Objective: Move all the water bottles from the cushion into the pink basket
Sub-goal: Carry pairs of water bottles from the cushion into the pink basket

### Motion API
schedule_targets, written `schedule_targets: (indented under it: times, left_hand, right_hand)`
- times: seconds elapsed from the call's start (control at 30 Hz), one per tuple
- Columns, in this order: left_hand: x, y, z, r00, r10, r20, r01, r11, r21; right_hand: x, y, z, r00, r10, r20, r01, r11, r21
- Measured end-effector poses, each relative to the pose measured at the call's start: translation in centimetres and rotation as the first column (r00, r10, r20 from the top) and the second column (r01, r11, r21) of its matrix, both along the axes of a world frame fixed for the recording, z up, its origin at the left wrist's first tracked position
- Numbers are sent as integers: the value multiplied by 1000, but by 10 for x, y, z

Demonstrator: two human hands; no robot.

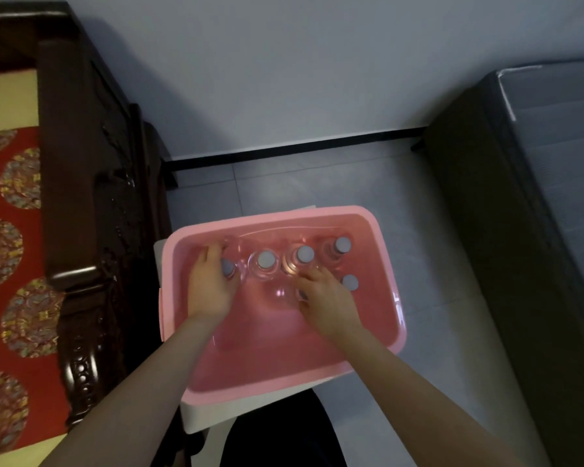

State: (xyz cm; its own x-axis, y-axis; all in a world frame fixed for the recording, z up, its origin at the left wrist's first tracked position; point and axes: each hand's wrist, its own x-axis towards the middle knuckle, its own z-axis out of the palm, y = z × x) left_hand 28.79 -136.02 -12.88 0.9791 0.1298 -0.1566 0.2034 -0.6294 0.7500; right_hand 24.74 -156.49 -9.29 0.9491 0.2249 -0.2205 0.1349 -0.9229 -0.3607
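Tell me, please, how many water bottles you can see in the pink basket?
6: four along the far wall, two nearer. The left hand and right hand may hide more.

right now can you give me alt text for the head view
Both hands reach into a pink basket of upright clear water bottles: the left hand grips a bottle at the left end, the right hand grips another. A red patterned cushion lies at left.

- A room in a home is showing: a carved dark wooden bench (91,183) is carrying a red patterned cushion (11,251).
- A grey mattress (553,183) is lying on the tiled floor (429,251).
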Motion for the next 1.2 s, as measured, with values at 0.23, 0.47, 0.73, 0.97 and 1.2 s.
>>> schedule_targets:
  times: [0.23, 0.47, 0.73, 0.97, 1.2]
  left_hand:
    - [9, 9, 11, 985, -171, -40, 175, 968, 182]
    - [13, 0, 14, 978, -207, 13, 202, 963, 180]
    - [6, 3, 13, 966, -257, -15, 255, 949, 187]
    - [10, 4, 68, 941, -338, 28, 327, 925, 195]
    - [-6, 30, 189, 958, 2, 288, -9, 1000, 22]
  right_hand:
    - [10, 1, 2, 990, 141, -26, -143, 973, -181]
    - [6, -5, 2, 991, 133, -5, -132, 973, -190]
    - [3, -12, 0, 987, 154, 52, -149, 984, -95]
    - [3, -34, 55, 984, -173, 49, 163, 971, 174]
    - [21, -57, 167, 913, -367, 177, 269, 869, 414]
